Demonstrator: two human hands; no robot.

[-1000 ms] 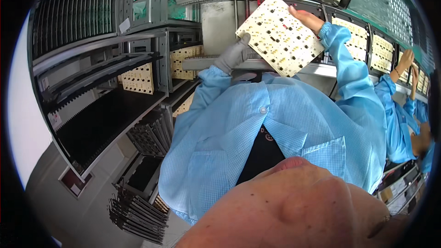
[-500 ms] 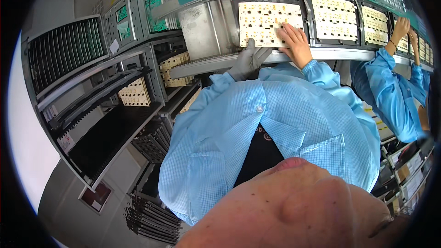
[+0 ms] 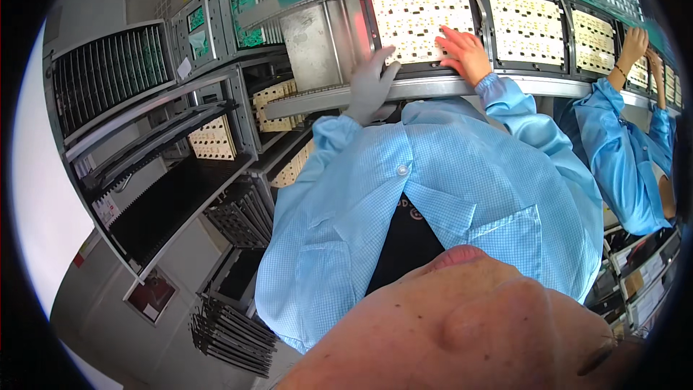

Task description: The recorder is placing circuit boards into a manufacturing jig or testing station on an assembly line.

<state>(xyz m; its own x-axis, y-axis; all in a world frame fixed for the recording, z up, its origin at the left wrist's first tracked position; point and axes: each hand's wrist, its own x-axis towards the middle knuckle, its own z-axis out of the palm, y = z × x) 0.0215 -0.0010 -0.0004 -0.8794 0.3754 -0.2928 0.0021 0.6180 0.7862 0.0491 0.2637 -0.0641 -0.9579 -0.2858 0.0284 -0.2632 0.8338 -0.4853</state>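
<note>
Resting on the metal rail (image 3: 433, 88) at upper centre, the gloved left hand (image 3: 370, 83) lay with fingers loosely spread over the lower left corner of the cream circuit panel (image 3: 419, 22), apparently steadying it. Just right, the bare right hand (image 3: 465, 54) pressed flat, fingers extended, on the panel's lower right, seemingly seating it in its black carrier frame (image 3: 478, 0). Its long axis ran left-right along the line, its face turned upward.

Single head view, steeply down over chest, close; conveyor line (image 3: 433, 87) ahead.
</note>
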